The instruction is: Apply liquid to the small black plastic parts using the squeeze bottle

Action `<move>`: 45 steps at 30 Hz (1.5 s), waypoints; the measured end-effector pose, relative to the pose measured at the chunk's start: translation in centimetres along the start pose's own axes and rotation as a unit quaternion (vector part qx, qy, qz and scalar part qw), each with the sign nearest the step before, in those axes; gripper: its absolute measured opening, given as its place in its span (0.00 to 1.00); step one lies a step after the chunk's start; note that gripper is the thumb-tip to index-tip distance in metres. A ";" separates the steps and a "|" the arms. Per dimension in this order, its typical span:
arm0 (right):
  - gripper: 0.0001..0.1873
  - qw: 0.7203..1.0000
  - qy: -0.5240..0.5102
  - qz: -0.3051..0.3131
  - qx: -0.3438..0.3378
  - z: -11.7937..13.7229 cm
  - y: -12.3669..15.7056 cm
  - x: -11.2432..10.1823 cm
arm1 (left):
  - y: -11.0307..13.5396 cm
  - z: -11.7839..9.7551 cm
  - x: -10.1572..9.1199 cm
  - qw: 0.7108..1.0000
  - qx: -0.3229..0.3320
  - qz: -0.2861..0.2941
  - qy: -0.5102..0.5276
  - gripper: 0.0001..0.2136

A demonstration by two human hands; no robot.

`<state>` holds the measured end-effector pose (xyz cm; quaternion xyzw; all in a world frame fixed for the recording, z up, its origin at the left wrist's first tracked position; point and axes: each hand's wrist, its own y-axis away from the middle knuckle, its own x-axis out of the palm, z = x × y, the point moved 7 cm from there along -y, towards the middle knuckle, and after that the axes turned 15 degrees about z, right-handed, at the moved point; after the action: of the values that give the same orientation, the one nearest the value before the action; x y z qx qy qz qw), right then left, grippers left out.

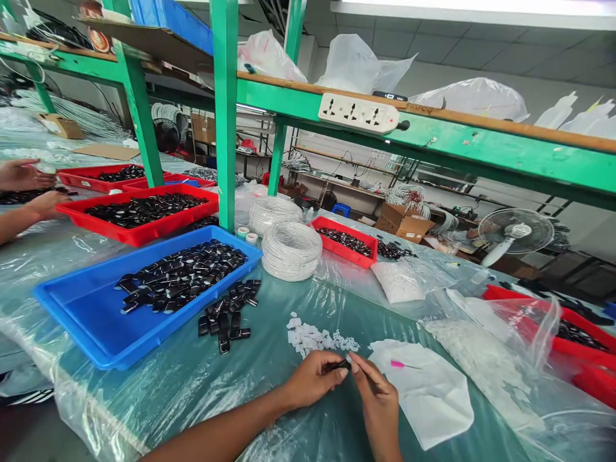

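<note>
The black pieces (181,274) look glossy, the blue tray (103,321) smooth plastic.

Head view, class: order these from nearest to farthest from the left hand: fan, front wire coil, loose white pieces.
1. Loose white pieces: just beyond the left hand.
2. Front wire coil: farther back on the table.
3. Fan: far background, at right.

This is a workshop of the small-factory sort. Identical black parts (180,276) lie by the heap in a blue tray (103,321), and more dark pieces fill a red tray (139,239). Wire coils (292,256) stand on a plastic-covered surface (274,308) under a green frame (226,128) bearing a power strip (359,114) (a co-worker's hand (45,204) shows at left). Behind are a fan (517,230) and cartons (404,221).
</note>
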<state>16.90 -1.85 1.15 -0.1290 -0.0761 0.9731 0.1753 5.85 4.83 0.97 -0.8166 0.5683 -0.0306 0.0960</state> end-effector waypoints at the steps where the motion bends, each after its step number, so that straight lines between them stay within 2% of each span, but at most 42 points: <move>1: 0.14 1.000 0.003 0.001 -0.003 0.0 0.0 0.0 | 0.0 -0.1 0.0 1.000 -0.001 0.001 0.002 0.20; 6: 0.15 1.000 0.016 0.014 -0.015 -0.1 -0.1 0.2 | 0.1 -0.3 -0.1 1.000 0.008 0.001 0.000 0.21; 10: 0.19 0.999 -0.019 0.040 0.018 -0.6 0.0 1.1 | 0.2 -0.5 -0.5 1.000 0.012 -0.013 -0.004 0.22; 16: 0.23 0.994 -0.056 0.050 0.073 -1.3 0.4 2.1 | 0.4 -0.9 -0.7 0.999 0.020 0.011 0.032 0.20; 20: 0.22 0.993 -0.053 0.067 0.077 -0.9 0.2 2.2 | 0.3 -0.9 -0.8 0.999 0.022 0.016 0.023 0.19; 22: 0.23 0.994 -0.047 0.080 0.059 -0.3 -0.1 2.2 | 0.0 -0.8 -1.0 0.999 0.017 -0.002 0.033 0.19; 25: 0.25 0.996 -0.011 0.077 0.051 0.0 -0.4 2.0 | -0.1 -0.8 -1.9 0.997 0.016 -0.060 0.050 0.18; 28: 0.27 0.995 0.021 0.056 0.076 -1.1 -0.7 1.5 | 0.1 -0.8 -2.8 0.992 0.020 -0.107 0.056 0.19; 32: 0.28 0.993 0.051 0.040 0.098 -3.1 -1.1 1.0 | 0.4 -0.7 -3.2 0.991 0.026 -0.119 0.059 0.19; 39: 0.28 0.989 0.130 0.023 0.066 -4.5 -1.6 -0.4 | 0.2 -0.4 -2.9 0.992 0.001 -0.119 0.051 0.20; 42: 0.24 0.983 0.175 0.036 0.034 -3.7 -1.8 -0.3 | 0.1 -0.3 -2.8 0.992 -0.007 -0.117 0.052 0.20; 45: 0.19 0.972 0.222 0.077 -0.007 -2.4 -2.0 0.8 | 0.0 -0.2 -2.6 0.993 -0.004 -0.104 0.058 0.19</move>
<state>17.54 0.52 -0.97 -0.3488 -0.0321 0.9300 0.1115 4.90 7.18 1.29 -0.8686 0.4848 -0.0851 0.0563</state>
